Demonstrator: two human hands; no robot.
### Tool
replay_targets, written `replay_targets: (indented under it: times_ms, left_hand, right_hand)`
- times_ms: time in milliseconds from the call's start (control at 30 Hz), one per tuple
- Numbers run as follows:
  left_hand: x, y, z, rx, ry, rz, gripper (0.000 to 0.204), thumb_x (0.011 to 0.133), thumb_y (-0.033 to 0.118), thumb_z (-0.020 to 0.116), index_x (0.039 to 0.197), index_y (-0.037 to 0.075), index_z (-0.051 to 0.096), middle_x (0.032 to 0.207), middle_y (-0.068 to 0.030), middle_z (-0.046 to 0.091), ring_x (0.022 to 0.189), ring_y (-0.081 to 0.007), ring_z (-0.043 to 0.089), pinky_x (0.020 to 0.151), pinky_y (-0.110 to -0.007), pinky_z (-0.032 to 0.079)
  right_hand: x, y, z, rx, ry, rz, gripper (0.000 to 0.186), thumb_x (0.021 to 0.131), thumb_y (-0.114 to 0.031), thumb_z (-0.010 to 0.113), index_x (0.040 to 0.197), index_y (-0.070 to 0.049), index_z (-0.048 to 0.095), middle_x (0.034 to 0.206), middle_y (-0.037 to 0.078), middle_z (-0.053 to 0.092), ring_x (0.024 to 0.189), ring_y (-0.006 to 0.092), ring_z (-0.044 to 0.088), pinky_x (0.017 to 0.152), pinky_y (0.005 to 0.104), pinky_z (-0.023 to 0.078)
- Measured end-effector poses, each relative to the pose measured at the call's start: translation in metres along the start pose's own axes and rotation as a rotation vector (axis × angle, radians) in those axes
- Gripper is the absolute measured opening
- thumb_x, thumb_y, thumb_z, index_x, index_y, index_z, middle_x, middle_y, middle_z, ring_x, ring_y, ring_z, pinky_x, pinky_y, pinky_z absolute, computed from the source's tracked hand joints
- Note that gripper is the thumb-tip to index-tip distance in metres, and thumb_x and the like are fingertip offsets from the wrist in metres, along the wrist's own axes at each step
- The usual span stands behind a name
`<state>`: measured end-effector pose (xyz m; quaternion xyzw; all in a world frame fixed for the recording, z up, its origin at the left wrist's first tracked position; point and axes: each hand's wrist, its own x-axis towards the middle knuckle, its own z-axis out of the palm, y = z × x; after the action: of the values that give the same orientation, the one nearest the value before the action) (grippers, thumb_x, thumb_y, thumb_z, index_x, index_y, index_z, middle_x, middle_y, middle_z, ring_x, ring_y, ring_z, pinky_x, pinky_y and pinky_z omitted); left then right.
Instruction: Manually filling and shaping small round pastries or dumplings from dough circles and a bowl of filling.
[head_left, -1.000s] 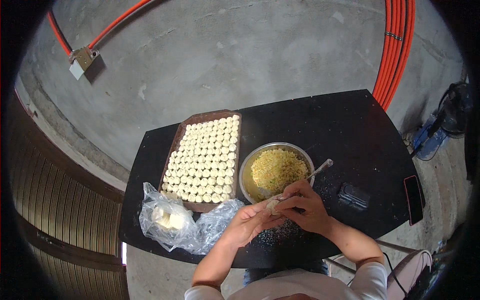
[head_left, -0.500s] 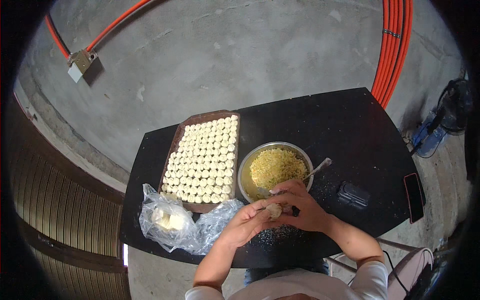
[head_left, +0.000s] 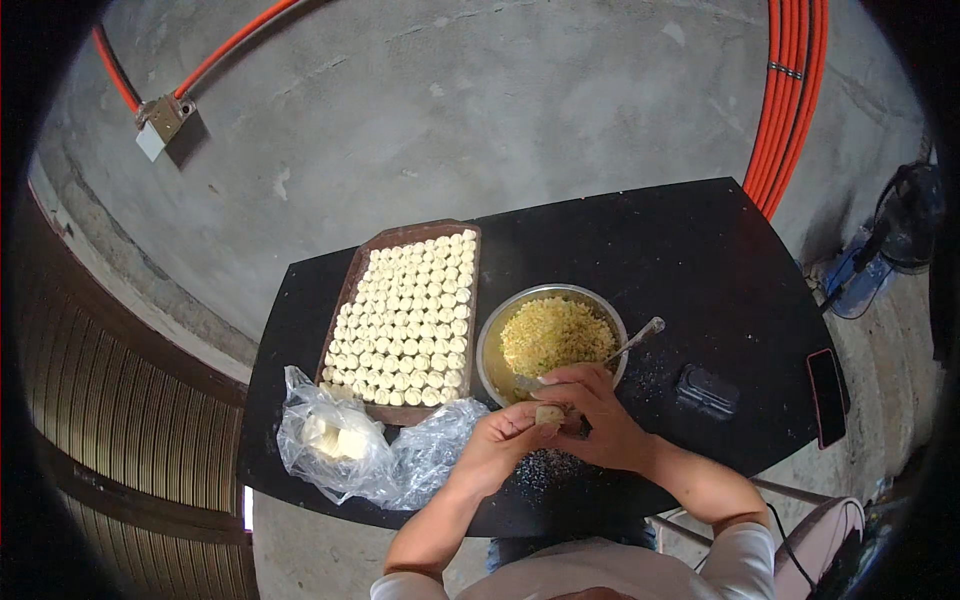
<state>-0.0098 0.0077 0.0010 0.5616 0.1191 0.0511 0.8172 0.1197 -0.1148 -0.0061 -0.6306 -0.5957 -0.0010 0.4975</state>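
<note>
My left hand point(head_left: 500, 440) and my right hand point(head_left: 602, 420) meet just below the steel bowl point(head_left: 488, 345), both with fingers curled round a small pale dough piece point(head_left: 548, 415), probably a dumpling; its shape is partly hidden by my fingers. The bowl holds a chopped yellow filling with green flecks point(head_left: 555, 325) and a metal spoon point(head_left: 648, 331) leaning on its right rim. Left of it, a brown tray point(head_left: 332, 330) carries rows of several small pleated white dumplings point(head_left: 400, 310). Clear plastic bags point(head_left: 435, 450) lie in front of the tray, one holding stacked pale wrappers point(head_left: 345, 440).
On the black table point(head_left: 620, 230), a dark plastic case point(head_left: 708, 390) lies right of the bowl and a phone point(head_left: 826, 400) at the right edge, with pale crumbs scattered about. A chair point(head_left: 820, 540) stands at lower right, bagged gear point(head_left: 870, 270) by the wall.
My hands stay in place below the bowl, with small finger shifts around the dough piece. My left hand and wrist have moved slightly to the right.
</note>
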Motion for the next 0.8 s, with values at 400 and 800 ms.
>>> replay_targets:
  times_ms: [400,800]
  left_hand:
    - [-0.001,0.002,-0.001,-0.07,-0.028,-0.089,0.027,0.089,0.004,0.051,0.115,-0.003,0.055,0.105,-0.011,0.063,0.095,-0.0148,0.06,0.084,-0.027,0.048]
    - [-0.006,0.008,-0.01,-0.06,-0.096,-0.145,0.03,0.089,0.004,0.052,0.118,-0.002,0.053,0.107,-0.0092,0.062,0.093,-0.0132,0.059,0.082,-0.025,0.048]
  right_hand:
    - [-0.002,0.004,-0.001,0.094,-0.042,-0.025,0.038,0.064,-0.016,0.077,0.099,-0.013,0.063,0.113,0.006,0.052,0.11,0.025,0.045,0.095,0.0376,0.033]
    - [0.008,0.004,-0.019,0.204,-0.282,-0.003,0.042,0.069,-0.02,0.075,0.108,-0.017,0.061,0.124,0.006,0.047,0.118,0.026,0.04,0.099,0.0384,0.028]
